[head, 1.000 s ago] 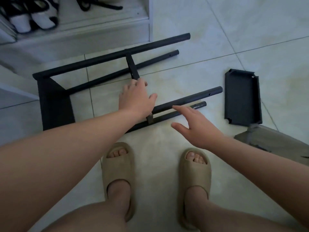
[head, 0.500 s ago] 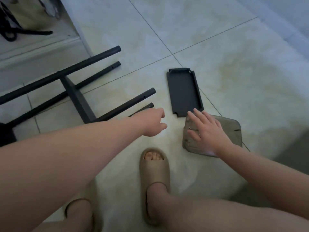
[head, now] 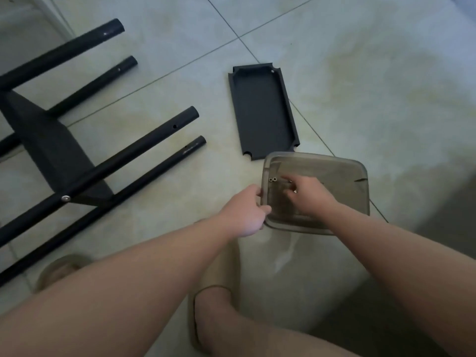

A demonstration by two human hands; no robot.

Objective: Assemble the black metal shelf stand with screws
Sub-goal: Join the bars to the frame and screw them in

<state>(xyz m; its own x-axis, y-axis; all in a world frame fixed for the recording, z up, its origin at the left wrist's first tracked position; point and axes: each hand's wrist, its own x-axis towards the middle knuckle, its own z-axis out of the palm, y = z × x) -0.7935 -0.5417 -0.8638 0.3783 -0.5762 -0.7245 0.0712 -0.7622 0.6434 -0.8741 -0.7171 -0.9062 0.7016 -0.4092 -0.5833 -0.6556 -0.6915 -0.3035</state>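
The black metal shelf stand (head: 77,161) lies on its side on the tiled floor at the left, its tube legs pointing up-right. A loose black shelf tray (head: 262,109) lies flat in the middle. Just below it sits a translucent grey-brown container (head: 342,176) with small screws (head: 272,179) inside. My left hand (head: 244,210) grips the container's left rim. My right hand (head: 306,194) reaches into the container, fingers curled down among the screws; whether it pinches one is hidden.
My two feet in beige slippers (head: 219,274) stand on the floor below the container. A white cabinet base (head: 31,27) fills the top left corner. Pale floor tiles (head: 373,73) stretch to the right.
The view swung right and came closer to the container. My left hand left the stand's legs and took the container's rim. My right hand went from resting on the container into it.
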